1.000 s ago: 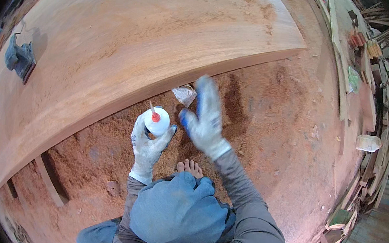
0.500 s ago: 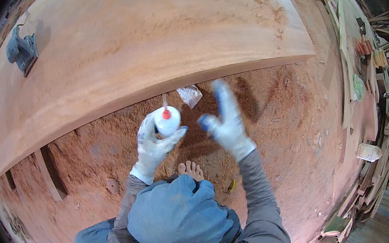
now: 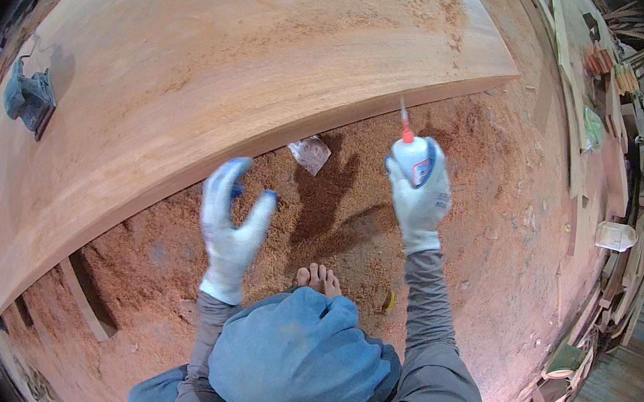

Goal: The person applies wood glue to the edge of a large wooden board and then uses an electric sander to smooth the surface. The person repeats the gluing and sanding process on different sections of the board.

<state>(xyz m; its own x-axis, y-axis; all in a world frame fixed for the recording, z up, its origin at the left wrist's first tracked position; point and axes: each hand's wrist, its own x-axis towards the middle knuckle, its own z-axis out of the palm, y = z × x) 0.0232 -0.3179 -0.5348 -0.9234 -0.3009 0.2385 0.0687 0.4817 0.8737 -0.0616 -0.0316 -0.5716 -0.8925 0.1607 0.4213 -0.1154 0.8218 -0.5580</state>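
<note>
Overall, spread out beneath and around the left hand (image 3: 230, 238) and the right hand (image 3: 424, 197): reddish-brown ground (image 3: 491, 252), strewn with sawdust. Stretching beyond both hands and far over to the left: a broad, pale wooden slab (image 3: 228, 47), dusted on top, with its thick near side just past the left hand. Piled well out to the right of the right hand: long planks (image 3: 615, 290) and offcuts, with a corrugated sheet (image 3: 618, 393) farther out and nearer the body. Bent up behind and between the hands: a knee in blue cloth (image 3: 296, 357). Resting on the slab, well to the left of the left hand: a blue-grey sander (image 3: 29, 100). Held up over the ground, gloved in white and blue: the left hand, opened wide, thumb well apart from curved fingers, gripping nothing visible. Raised to the right of it, in a matching glove: the right hand, wrapped around a white bottle (image 3: 408, 157). Pointing from that grip toward the slab: a red collar (image 3: 407, 135) and thin nozzle (image 3: 404, 113); cannot tell whether touching wood. Lying between and beyond the hands, near the slab: a crumpled clear packet (image 3: 310, 154). Showing behind and between the hands: bare toes (image 3: 321, 278). Lying behind the right hand: something small and yellow (image 3: 390, 302).
</note>
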